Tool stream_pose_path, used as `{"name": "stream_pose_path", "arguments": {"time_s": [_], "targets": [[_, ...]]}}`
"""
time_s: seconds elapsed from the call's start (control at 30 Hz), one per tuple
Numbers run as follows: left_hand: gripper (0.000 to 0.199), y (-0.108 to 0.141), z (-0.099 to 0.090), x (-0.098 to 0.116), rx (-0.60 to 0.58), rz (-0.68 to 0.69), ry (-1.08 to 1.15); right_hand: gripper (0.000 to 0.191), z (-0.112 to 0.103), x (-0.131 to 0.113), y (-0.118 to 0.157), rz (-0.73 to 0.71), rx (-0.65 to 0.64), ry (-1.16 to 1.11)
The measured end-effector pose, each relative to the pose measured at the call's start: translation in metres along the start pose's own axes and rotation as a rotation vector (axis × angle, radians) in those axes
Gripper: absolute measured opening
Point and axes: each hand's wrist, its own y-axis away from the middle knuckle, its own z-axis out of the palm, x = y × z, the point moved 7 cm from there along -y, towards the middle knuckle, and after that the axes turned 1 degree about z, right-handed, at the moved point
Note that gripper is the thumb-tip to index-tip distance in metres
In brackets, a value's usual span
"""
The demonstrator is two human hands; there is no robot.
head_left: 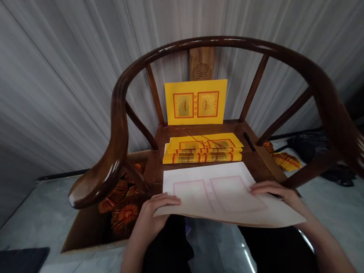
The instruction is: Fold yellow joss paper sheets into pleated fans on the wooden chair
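A white paper sheet (222, 193), with faint pink squares showing, lies partly on the chair seat and overhangs its front edge. My left hand (159, 208) grips its left edge, fingers on top. At the right edge my right hand (273, 189) is closed on the same sheet, partly hidden by it. Just beyond is a folded stack of yellow papers (202, 157) with red and gold prints and red threads on top. A yellow sheet (197, 103) with two red-framed gold squares stands against the chair back.
The dark wooden chair (190, 43) curves its armrests around both sides. A black pen (249, 141) lies on the seat's right. On the left floor, a cardboard box (87, 230) holds several orange-red folded paper pieces (124, 216). A black bag (316, 151) is at right.
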Motion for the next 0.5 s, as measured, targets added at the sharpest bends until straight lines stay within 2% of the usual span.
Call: {"name": "stream_pose_path", "arguments": {"time_s": [0.13,0.33,0.5], "targets": [[0.018,-0.004,-0.001,-0.001,-0.001,-0.104,-0.02,0.041,0.003,-0.005,-0.002,0.08,-0.002,-0.023],[0.05,-0.008,-0.005,-0.011,0.093,-0.408,-0.18,0.052,0.004,0.004,-0.005,0.287,0.166,-0.056],[0.061,-0.017,-0.005,-0.022,0.153,-0.536,-0.202,0.059,0.016,0.015,-0.024,0.44,0.278,0.022]]}}
